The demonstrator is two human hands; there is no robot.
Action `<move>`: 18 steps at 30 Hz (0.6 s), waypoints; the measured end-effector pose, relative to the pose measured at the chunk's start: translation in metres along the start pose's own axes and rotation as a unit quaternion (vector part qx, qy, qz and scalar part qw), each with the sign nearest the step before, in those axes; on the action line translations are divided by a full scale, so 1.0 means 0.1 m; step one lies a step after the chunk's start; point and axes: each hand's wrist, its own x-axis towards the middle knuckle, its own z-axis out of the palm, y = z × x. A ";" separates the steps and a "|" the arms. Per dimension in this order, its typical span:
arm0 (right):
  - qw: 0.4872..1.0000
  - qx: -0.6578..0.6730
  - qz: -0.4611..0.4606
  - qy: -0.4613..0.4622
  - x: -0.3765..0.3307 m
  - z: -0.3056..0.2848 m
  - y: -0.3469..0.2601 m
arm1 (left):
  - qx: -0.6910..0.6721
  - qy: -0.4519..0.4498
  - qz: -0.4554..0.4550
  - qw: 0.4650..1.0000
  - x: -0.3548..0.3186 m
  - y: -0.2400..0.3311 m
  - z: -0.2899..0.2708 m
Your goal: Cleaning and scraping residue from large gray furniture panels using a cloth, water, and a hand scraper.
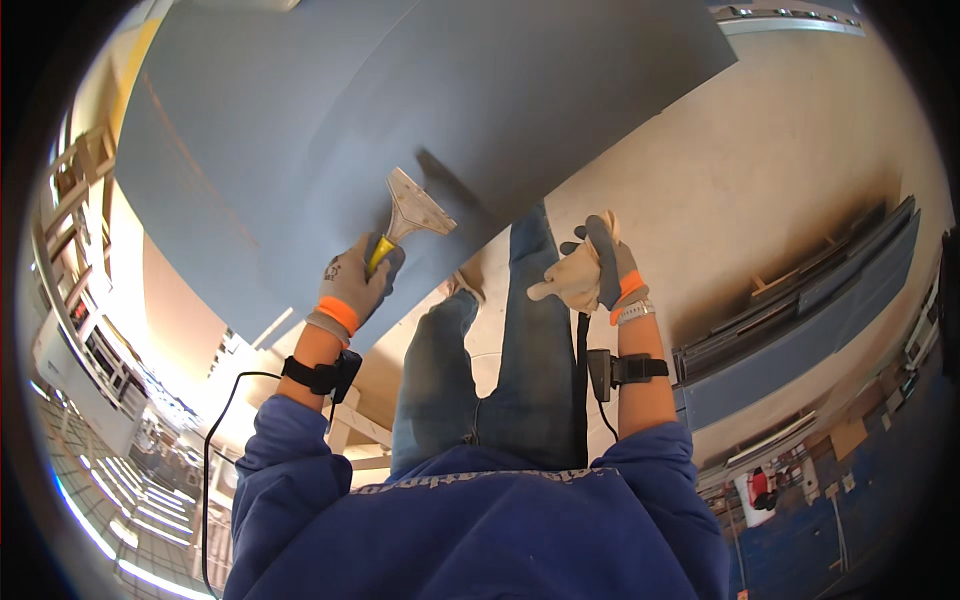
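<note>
Gloved in grey with an orange cuff, my left hand (358,277) grips a scraper (418,205) by its yellow handle. The scraper's wide metal blade points up and away, above a large blue-grey panel (270,110); I cannot tell whether it touches. My right hand (612,262), in a matching glove, is closed on a crumpled beige cloth (575,280). It is held to the right of the panel's near edge, over the floor. A dark shadow lies on the panel beside the blade.
Long dark and blue-grey panels (800,310) lie stacked at the right. Wooden racks (85,180) stand at the far left. Below the panel are my legs (525,330) and the pale floor (700,150). A black cable (207,450) runs from my left forearm strap.
</note>
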 end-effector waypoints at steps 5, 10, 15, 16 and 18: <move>0.995 -0.023 0.091 0.040 -0.43 1.13 0.13 | 0.004 0.033 -0.030 0.999 -0.72 -1.13 0.17; 0.985 -0.120 0.119 -0.041 -0.69 1.76 0.75 | 0.043 0.046 -0.053 0.997 -1.50 -2.02 0.48; 0.924 -0.315 0.205 -0.069 -0.76 2.02 0.96 | 0.081 0.033 -0.103 0.991 -1.86 -2.58 0.83; 0.931 -0.310 0.185 -0.062 -0.74 1.98 1.05 | 0.082 0.032 -0.111 0.990 -1.86 -2.60 0.86; 0.929 -0.324 0.169 -0.047 -0.52 1.72 1.36 | 0.067 0.018 -0.111 0.991 -1.80 -2.59 0.87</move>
